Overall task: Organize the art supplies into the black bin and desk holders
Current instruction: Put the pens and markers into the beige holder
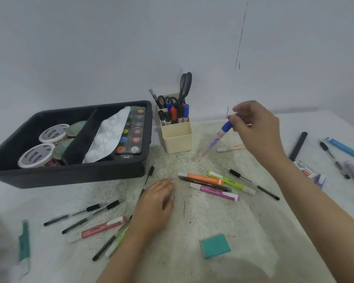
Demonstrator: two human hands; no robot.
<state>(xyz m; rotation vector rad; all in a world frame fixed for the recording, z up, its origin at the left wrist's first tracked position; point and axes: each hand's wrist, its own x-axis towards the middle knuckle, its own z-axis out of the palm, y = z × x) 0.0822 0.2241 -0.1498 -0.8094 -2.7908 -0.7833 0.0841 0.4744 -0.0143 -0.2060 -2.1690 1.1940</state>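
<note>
On speckled table (202, 217): bin (70, 176) back left, holder (178, 139) just beside it, highlighters (202, 178) and pens (92, 207) scattered in front, eraser (215, 246) nearest.

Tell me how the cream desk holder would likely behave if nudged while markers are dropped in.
The cream holder probably tips easily: tall scissors stand well above its rim at the back. It looks like light, rigid plastic, so a nudge would likely slide it on the table. The right hand, pinching a blue-capped marker, should lower it gently.
</note>
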